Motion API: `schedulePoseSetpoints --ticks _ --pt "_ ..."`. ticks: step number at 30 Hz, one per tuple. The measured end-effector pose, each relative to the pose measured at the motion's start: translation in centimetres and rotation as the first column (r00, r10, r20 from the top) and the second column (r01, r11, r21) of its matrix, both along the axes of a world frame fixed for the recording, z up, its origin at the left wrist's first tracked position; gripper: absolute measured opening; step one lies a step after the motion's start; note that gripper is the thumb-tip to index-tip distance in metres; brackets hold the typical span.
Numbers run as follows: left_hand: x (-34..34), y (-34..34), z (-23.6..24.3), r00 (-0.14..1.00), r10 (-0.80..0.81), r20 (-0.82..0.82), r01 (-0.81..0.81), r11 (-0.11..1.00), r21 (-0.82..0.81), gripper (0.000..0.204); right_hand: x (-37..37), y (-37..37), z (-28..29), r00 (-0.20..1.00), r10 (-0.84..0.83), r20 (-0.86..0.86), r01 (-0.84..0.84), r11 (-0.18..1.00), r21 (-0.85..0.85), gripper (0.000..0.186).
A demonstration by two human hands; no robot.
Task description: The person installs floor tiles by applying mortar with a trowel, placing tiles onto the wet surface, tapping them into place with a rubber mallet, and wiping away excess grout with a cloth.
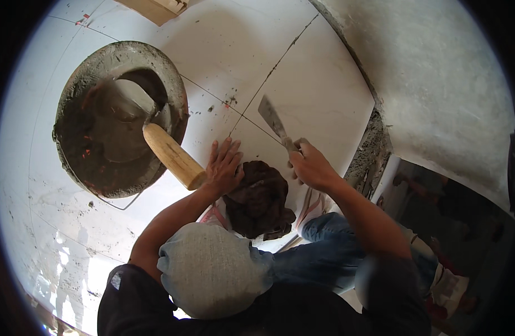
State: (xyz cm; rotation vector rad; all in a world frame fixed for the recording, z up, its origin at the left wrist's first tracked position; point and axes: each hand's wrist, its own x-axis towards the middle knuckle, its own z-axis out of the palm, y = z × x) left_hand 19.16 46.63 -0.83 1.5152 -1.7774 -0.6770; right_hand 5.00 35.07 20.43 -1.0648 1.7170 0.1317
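Note:
My left hand (224, 167) rests flat, fingers spread, on the white floor tile (319, 95), just left of a dark brown rag (260, 199). My right hand (310, 165) grips the handle of a metal putty knife (273, 119), whose blade points up and left along a grout joint (252, 120) between the tiles. The rag lies between both hands, near my knee in blue jeans (319, 246).
A round pan of grey mortar (89, 140) sits at the left with a wooden-handled trowel (172, 155) leaning out of it. A rough cement wall (436, 84) rises at the right, with a mortar-filled gap (372, 151) along its base. A cardboard piece (157, 7) lies at the top.

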Motion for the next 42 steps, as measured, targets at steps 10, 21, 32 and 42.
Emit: schedulePoseSetpoints --ticks 10,21,32,42 --pt "0.6 0.4 0.6 0.988 -0.091 0.123 0.077 0.991 0.11 0.034 -5.7 -3.7 -8.3 0.675 0.705 -0.215 -0.737 0.65 -0.183 0.038" --pt "-0.1 -0.1 0.6 0.967 -0.097 0.237 0.087 0.995 0.052 0.033 -8.2 -3.2 -10.8 0.626 0.745 -0.229 -0.78 0.598 -0.187 0.037" --pt "-1.2 0.1 1.6 0.878 -0.195 0.438 0.162 0.98 0.112 0.037 -30.0 2.4 -10.1 0.583 0.771 -0.255 -0.788 0.614 0.054 0.033" --pt "-6.5 -1.5 6.1 0.793 -0.385 0.472 0.105 0.849 0.518 0.06 -33.2 3.3 -11.4 0.687 0.714 -0.136 -0.726 0.681 -0.095 0.028"
